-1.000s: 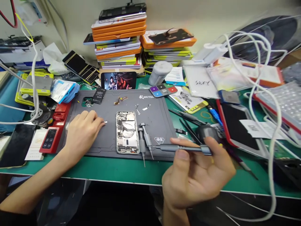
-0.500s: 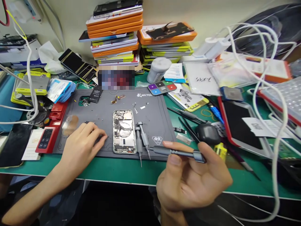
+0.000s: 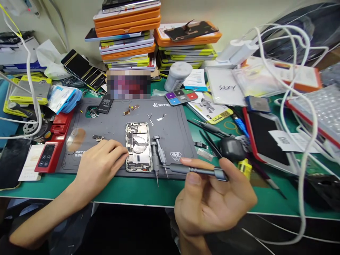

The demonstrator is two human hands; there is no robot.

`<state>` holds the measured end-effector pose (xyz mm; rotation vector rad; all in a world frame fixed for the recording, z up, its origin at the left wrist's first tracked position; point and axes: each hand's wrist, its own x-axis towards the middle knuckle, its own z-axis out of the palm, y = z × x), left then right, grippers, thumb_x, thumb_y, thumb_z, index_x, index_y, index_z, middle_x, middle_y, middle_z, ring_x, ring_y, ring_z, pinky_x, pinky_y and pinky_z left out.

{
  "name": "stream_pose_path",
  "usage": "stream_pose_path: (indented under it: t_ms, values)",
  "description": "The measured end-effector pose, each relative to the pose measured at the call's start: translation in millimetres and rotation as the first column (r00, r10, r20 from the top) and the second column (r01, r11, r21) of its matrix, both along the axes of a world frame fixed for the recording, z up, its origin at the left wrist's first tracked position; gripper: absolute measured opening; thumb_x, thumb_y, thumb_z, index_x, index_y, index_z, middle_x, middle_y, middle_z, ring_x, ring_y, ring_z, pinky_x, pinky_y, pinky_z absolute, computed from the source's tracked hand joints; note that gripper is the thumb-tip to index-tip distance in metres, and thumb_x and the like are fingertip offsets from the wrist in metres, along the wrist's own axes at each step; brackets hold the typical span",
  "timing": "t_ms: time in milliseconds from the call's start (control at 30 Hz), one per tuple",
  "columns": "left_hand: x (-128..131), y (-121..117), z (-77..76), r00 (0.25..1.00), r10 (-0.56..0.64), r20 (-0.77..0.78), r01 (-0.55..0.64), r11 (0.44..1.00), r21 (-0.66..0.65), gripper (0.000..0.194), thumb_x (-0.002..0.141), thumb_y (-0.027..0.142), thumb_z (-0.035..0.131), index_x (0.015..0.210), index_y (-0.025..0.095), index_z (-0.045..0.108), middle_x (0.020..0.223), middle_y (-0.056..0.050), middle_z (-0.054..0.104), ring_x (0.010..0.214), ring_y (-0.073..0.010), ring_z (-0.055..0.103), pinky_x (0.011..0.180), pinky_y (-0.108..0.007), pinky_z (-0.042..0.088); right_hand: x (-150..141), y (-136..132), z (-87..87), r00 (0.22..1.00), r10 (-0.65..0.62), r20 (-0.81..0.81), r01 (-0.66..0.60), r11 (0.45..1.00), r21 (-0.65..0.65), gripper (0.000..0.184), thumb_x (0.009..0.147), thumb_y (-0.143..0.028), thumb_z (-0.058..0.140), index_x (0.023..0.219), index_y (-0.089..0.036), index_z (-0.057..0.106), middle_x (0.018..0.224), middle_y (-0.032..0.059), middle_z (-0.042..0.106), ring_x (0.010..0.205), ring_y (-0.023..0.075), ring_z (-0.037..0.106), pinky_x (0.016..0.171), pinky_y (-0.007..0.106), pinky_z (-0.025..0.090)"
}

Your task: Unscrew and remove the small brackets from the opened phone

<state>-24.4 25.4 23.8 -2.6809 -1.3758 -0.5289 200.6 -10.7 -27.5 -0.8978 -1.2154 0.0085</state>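
An opened phone [image 3: 138, 146], its insides showing, lies in the middle of a grey repair mat [image 3: 114, 122]. My left hand [image 3: 101, 166] rests on the mat at the phone's left edge, fingers curled together with the tips touching the frame. My right hand [image 3: 212, 202] is raised in front of the table's edge, palm toward me, and pinches a grey precision screwdriver [image 3: 198, 171] held level, tip pointing left. Two more screwdrivers [image 3: 158, 154] lie on the mat just right of the phone. Small screws and brackets [image 3: 155, 118] are scattered above it.
Stacks of orange and yellow phone cases [image 3: 127, 35] stand at the back wall. A red tool holder [image 3: 51, 148] sits left of the mat, tweezers [image 3: 209, 129] and a black round object [image 3: 233, 148] to the right. White cables [image 3: 300, 117] loop over the cluttered right side.
My left hand slid right along the mat from a small part to the phone's left edge. The right hand kept hold of the screwdriver and shifted slightly left.
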Motion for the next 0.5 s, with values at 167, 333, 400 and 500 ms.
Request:
stream_pose_path:
  t_ms: [167, 333, 400, 500]
  values:
    - [1.0, 0.3, -1.5, 1.000, -0.012, 0.011, 0.012, 1.000, -0.013, 0.018, 0.114, 0.028, 0.060, 0.104, 0.022, 0.074, 0.103, -0.002, 0.082, 0.090, -0.0198, 0.074, 0.083, -0.036, 0.055, -0.9, 0.8, 0.4, 1.000, 0.016, -0.010, -0.016, 1.000, 0.001, 0.078, 0.084, 0.010, 0.070, 0.155, -0.022, 0.063, 0.114, 0.0054, 0.078, 0.088, 0.0196, 0.082, 0.071, 0.036, 0.070]
    - [1.9, -1.2, -3.4, 1.000, -0.002, 0.030, 0.002, 1.000, -0.005, 0.016, 0.112, 0.027, 0.063, 0.102, 0.020, 0.074, 0.103, -0.002, 0.082, 0.090, -0.0197, 0.073, 0.082, -0.035, 0.053, 0.0, -0.1, 1.3, 1.000, 0.025, -0.003, -0.025, 0.999, -0.020, 0.077, 0.086, 0.011, 0.068, 0.155, -0.023, 0.062, 0.114, 0.0058, 0.078, 0.090, 0.0197, 0.082, 0.072, 0.035, 0.071]
    - [1.9, -0.8, -4.6, 0.999, -0.005, 0.044, 0.005, 1.000, -0.007, 0.015, 0.111, 0.026, 0.064, 0.102, 0.020, 0.074, 0.103, -0.001, 0.082, 0.089, -0.0199, 0.073, 0.082, -0.035, 0.053, -0.2, -0.3, 2.0, 1.000, 0.021, 0.004, -0.020, 1.000, -0.020, 0.077, 0.086, 0.011, 0.068, 0.155, -0.022, 0.062, 0.115, 0.0064, 0.077, 0.090, 0.0196, 0.082, 0.073, 0.036, 0.072]
    - [1.0, -0.4, -5.5, 0.996, -0.017, 0.082, 0.017, 1.000, -0.001, 0.013, 0.111, 0.025, 0.065, 0.103, 0.020, 0.074, 0.103, 0.000, 0.082, 0.089, -0.0196, 0.073, 0.085, -0.035, 0.053, -2.2, -0.3, 2.8, 1.000, 0.002, -0.027, -0.003, 1.000, -0.031, 0.070, 0.090, 0.007, 0.068, 0.154, -0.023, 0.063, 0.115, 0.0065, 0.075, 0.089, 0.0189, 0.081, 0.073, 0.035, 0.072]
